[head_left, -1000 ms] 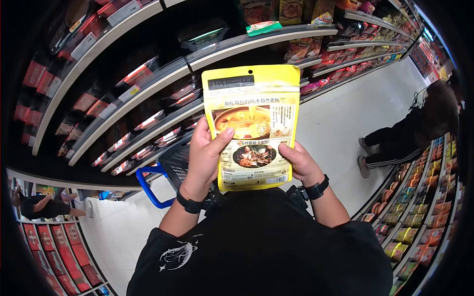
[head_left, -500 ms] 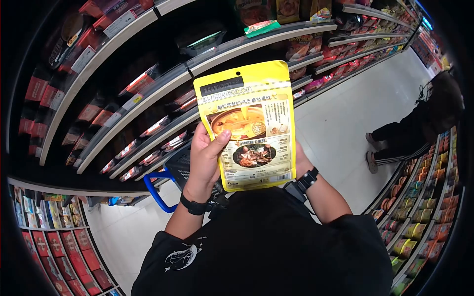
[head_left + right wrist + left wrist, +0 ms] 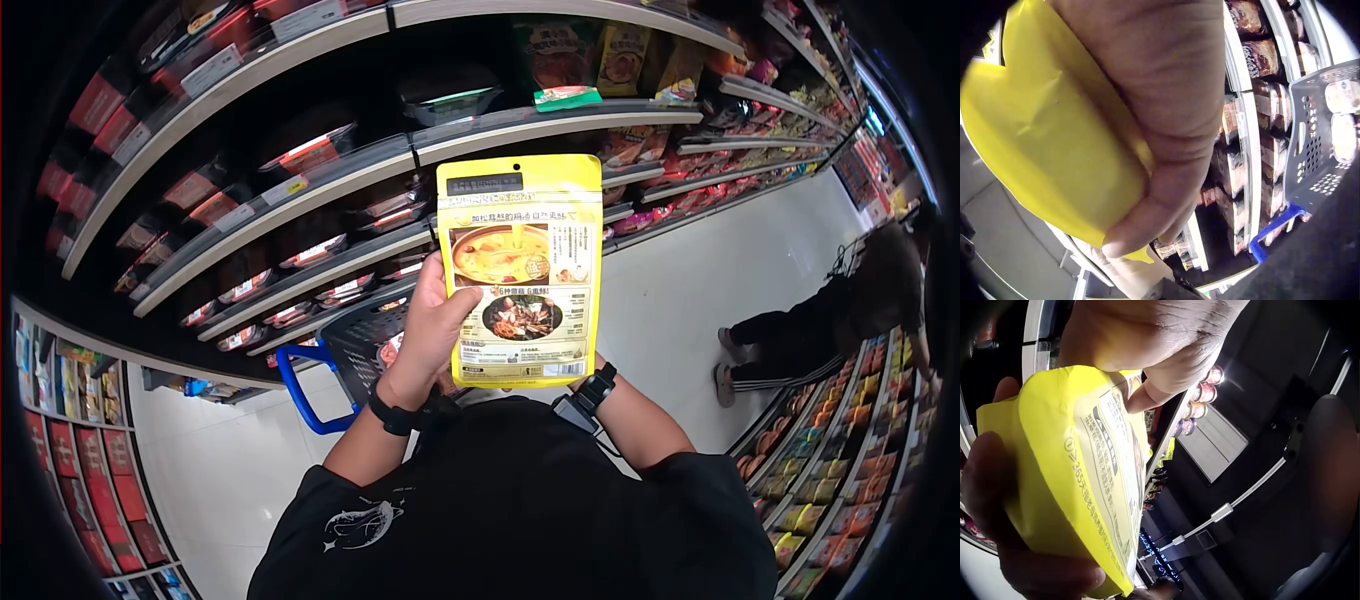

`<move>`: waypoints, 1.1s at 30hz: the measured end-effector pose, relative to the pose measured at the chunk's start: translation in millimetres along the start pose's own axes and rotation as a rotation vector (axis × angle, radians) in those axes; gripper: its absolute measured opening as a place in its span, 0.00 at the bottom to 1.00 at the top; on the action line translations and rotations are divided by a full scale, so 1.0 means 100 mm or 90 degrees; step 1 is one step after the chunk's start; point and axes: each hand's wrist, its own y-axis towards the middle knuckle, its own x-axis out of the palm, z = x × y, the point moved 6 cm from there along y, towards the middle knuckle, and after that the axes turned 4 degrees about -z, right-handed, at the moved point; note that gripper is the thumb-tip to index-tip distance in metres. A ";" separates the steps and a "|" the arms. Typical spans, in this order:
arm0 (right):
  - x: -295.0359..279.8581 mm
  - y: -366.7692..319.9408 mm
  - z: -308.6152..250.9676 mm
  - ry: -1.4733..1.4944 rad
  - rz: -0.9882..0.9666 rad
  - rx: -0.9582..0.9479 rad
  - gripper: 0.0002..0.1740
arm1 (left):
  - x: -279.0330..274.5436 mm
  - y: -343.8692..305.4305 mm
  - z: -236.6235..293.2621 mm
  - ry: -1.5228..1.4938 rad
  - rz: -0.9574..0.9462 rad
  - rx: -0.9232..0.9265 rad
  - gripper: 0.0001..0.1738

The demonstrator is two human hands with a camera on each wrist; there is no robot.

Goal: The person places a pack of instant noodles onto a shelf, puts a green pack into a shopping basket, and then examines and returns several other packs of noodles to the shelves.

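Observation:
A yellow food pouch (image 3: pixel 520 270) stands upright before my chest, its printed back towards me, with a soup picture and a dish of mushrooms. My left hand (image 3: pixel 437 325) grips its left edge, thumb lying on the printed face. In the left wrist view the pouch's bottom gusset (image 3: pixel 1066 487) shows. My right hand (image 3: pixel 1166 112) holds the pouch from behind near the bottom, with fingertips (image 3: pixel 1119 240) curled at its edge in the right wrist view. In the head view the pouch hides most of that hand.
A grey shopping basket (image 3: pixel 365 345) with a blue handle (image 3: pixel 305 395) is at my left forearm, packages inside. Shelves (image 3: pixel 560 130) of packaged food curve ahead. Another person (image 3: pixel 810 310) is in the aisle at right, beside shelves of cups (image 3: pixel 830 480).
My right hand has left the pouch's right front edge and moved behind it. The left hand keeps its grip. The head view has shifted slightly.

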 end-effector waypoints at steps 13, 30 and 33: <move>0.11 -0.04 0.07 -0.076 0.049 0.003 0.34 | -0.03 -0.15 0.01 0.298 0.018 0.092 0.41; 0.33 -0.02 -0.04 -0.273 0.125 -0.171 0.30 | 0.17 -0.43 0.12 0.704 -0.047 0.260 0.43; 0.30 0.06 -0.08 -0.248 0.103 -0.187 0.30 | 0.22 -0.43 0.11 0.781 -0.058 0.276 0.40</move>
